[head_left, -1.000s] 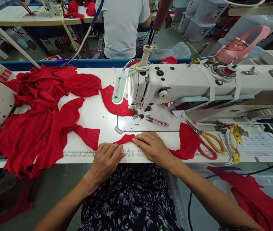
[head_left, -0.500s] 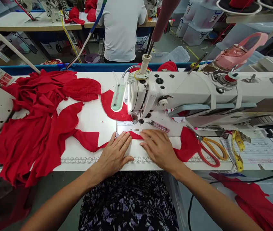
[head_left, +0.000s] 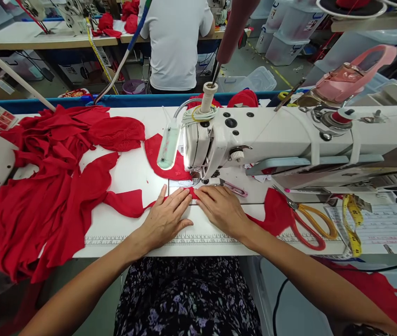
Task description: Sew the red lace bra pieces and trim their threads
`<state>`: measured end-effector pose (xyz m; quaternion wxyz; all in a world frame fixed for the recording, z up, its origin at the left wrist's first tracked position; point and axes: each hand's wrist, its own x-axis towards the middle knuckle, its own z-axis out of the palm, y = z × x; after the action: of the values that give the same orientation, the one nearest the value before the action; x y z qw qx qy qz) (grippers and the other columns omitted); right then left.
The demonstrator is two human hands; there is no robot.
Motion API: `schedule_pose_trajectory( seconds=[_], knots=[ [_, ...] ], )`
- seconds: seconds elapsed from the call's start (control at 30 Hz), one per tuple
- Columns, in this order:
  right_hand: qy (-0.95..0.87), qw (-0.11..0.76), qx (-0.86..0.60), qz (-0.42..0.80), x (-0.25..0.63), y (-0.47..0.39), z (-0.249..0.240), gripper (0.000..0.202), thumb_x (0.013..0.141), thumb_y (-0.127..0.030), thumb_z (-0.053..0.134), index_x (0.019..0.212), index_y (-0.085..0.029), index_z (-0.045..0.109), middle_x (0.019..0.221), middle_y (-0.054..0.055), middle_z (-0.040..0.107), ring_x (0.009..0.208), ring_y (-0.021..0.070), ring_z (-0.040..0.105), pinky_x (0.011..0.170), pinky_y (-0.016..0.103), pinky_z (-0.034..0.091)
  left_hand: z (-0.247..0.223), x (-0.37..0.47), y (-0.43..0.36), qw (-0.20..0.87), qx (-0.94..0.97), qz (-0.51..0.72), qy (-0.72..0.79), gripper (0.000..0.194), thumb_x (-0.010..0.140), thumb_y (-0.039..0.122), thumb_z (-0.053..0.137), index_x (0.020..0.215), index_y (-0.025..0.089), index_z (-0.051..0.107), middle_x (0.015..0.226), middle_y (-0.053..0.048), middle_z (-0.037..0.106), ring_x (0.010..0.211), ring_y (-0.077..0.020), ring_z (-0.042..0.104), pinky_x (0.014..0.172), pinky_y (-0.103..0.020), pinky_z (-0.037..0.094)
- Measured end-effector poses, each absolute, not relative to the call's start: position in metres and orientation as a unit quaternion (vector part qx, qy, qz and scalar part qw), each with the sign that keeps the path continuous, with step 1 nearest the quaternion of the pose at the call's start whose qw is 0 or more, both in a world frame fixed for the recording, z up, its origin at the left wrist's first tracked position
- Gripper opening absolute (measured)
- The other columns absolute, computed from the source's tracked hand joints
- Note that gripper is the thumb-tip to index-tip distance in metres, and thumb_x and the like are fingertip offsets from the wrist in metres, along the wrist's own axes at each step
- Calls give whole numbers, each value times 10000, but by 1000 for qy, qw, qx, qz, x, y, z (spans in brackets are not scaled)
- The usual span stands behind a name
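Observation:
Both palms face down on a narrow red fabric strip [head_left: 193, 193] in front of the sewing machine [head_left: 215, 144]. My left hand [head_left: 168, 217] lies flat with its fingers stretched over the strip's left part and its thumb out to the side. My right hand [head_left: 221, 210] rests flat on the strip's right part, fingers extended, fingertips close to the left hand's. Just behind the fingers is the needle area, where a red cup-shaped piece [head_left: 163, 158] lies at the left of the presser foot. The strip's wide right end [head_left: 277, 212] shows beyond my right wrist.
Red fabric pieces [head_left: 54, 186] are heaped on the left, hanging over the front edge. Pink-handled tweezers [head_left: 233, 187] lie by the needle area. Scissors [head_left: 312, 224], a yellow tape measure [head_left: 352, 224] and a written sheet [head_left: 387, 228] are at right. A person [head_left: 173, 44] sits beyond.
My right hand has moved slightly left and toward the machine, closer to my left hand. The left hand stays flat on the strip. The camera view has shifted a little.

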<state>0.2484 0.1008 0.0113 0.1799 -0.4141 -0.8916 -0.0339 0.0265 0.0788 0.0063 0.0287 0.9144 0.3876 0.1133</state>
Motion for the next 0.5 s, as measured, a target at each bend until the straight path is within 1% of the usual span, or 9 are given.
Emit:
schedule_pose_trajectory(
  seconds=[0.03,0.1,0.13,0.17,0.2,0.27,0.33,0.4,0.5],
  knots=[
    [-886,186,-424,-38,248,101,11,294,1009,-285,473,1211,-148,638,1096,91,695,951,220,573,823,357,432,7,27,80,38,911,133,389,535,1016,425,417,1453,116,397,1483,-153,495,1411,-280,407,1207,-583,176],
    [-874,200,-441,-44,246,101,10,296,1009,-317,484,1180,-148,657,1057,79,699,918,206,573,804,328,435,9,28,82,59,890,183,413,399,1024,316,409,1372,133,477,1383,-144,579,1312,-261,501,1142,-532,318],
    [-868,203,-451,-45,245,102,9,294,1011,-327,482,1154,-153,670,1026,72,701,900,200,574,795,318,433,11,29,85,64,872,206,440,336,1024,274,400,1305,140,525,1297,-134,628,1224,-249,553,1070,-482,397],
    [-862,202,-463,-43,243,102,9,293,1013,-336,476,1125,-160,682,993,66,702,880,196,576,782,313,430,12,30,88,64,849,222,476,286,1021,259,400,1221,145,569,1192,-122,664,1120,-240,589,977,-432,450],
    [-855,200,-477,-40,242,103,8,295,1015,-345,472,1097,-166,691,962,62,702,862,195,578,767,313,425,13,31,91,60,826,227,513,249,1017,274,416,1132,150,598,1084,-108,678,1018,-237,600,883,-396,467],
    [-844,191,-500,-29,239,104,9,298,1013,-361,471,1048,-174,701,917,62,698,843,200,583,749,318,418,14,33,98,49,795,211,566,225,993,348,485,988,161,610,929,-80,655,882,-239,574,771,-373,436],
    [-838,183,-513,-11,237,106,9,288,1002,-375,492,1016,-178,700,912,66,697,853,209,591,755,322,419,13,34,104,58,792,192,576,216,957,385,557,915,177,597,885,-59,626,853,-240,547,755,-373,397],
    [-832,179,-525,21,235,107,10,257,982,-382,531,1021,-187,693,940,65,701,863,212,599,769,323,424,11,35,108,88,796,188,568,173,941,356,591,880,194,584,872,-38,606,859,-231,533,760,-366,370],
    [-812,181,-549,78,235,107,10,233,944,-392,596,1049,-202,683,960,59,704,855,211,610,764,321,430,6,35,109,111,798,199,558,138,945,297,581,849,200,563,858,-27,581,860,-223,508,765,-359,348]
  ],
)
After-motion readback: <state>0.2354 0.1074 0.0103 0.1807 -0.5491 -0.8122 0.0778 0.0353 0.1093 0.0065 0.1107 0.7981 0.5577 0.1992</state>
